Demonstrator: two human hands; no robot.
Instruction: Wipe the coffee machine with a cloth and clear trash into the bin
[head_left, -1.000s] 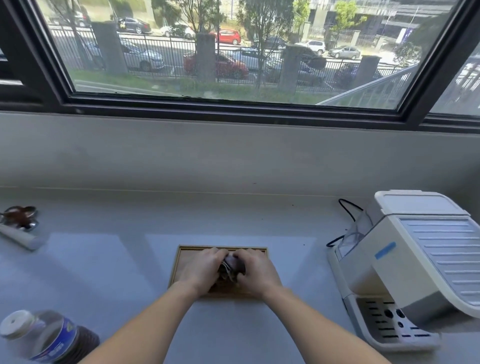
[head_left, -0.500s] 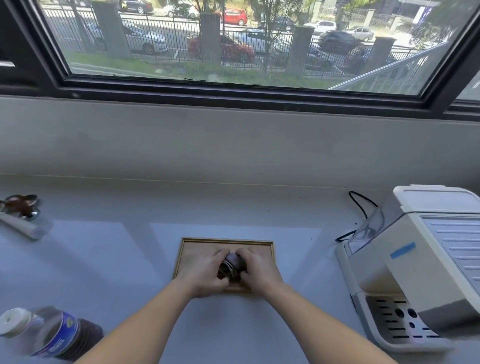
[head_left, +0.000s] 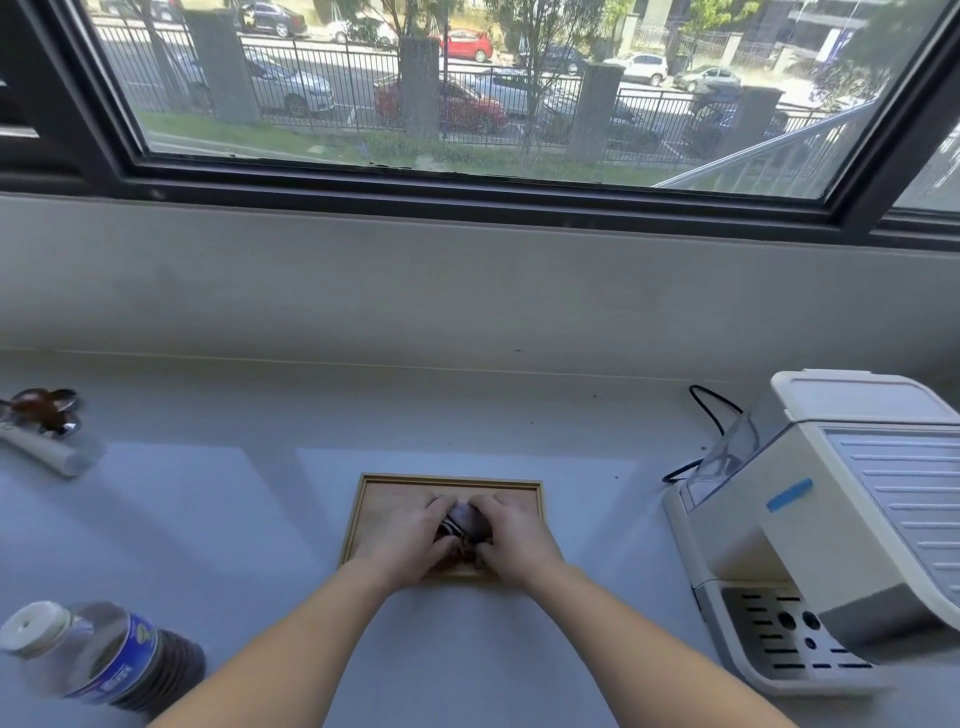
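A small dark striped cloth (head_left: 464, 521) is clasped between the left hand (head_left: 410, 540) and the right hand (head_left: 511, 538), both closed around it over a wooden tray (head_left: 452, 486) on the grey surface (head_left: 260, 519), so that most of the cloth is hidden by the fingers. The coffee machine (head_left: 831, 525) is seen well to the right of the hands, cut off by the frame edge. A bottle (head_left: 98, 657), blurred, is found near the left forearm.

Both forearms are bare to the left hand (head_left: 410, 540) and right hand (head_left: 511, 545), no sleeves
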